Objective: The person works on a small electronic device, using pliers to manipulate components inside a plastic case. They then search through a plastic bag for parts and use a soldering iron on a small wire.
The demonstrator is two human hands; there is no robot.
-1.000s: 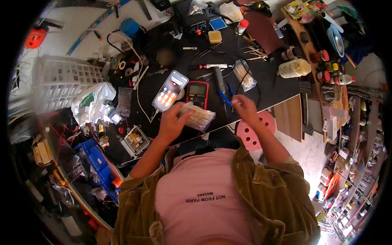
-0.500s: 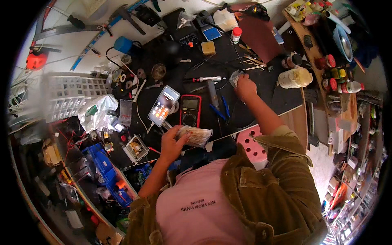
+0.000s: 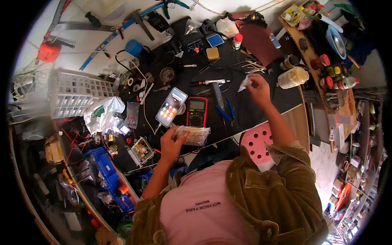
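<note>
My left hand (image 3: 171, 142) is closed round one end of a clear plastic packet of thin wooden sticks (image 3: 197, 136), held level over the front edge of the dark worktable. Farther out to the right, my right hand (image 3: 260, 89) pinches a small crumpled clear plastic bag (image 3: 246, 81) above the tabletop; what is in the bag, if anything, is too small to tell. Between the hands lie a red-rimmed multimeter (image 3: 197, 112), a lit phone (image 3: 172, 107) and blue-handled pliers (image 3: 224, 111). Loose thin sticks (image 3: 252, 64) are scattered just beyond the right hand.
A soldering station (image 3: 193, 44) stands at the back. To the right sits a cream-coloured jar (image 3: 293, 77), and at the left a white drawer organizer (image 3: 81, 96). Below the table's front edge is a pink stool with holes (image 3: 256, 148). A cable trails beside the phone.
My right hand has lifted the small plastic bag and drawn it slightly right and nearer. The left hand keeps its hold on the packet. The whole view has shifted a little.
</note>
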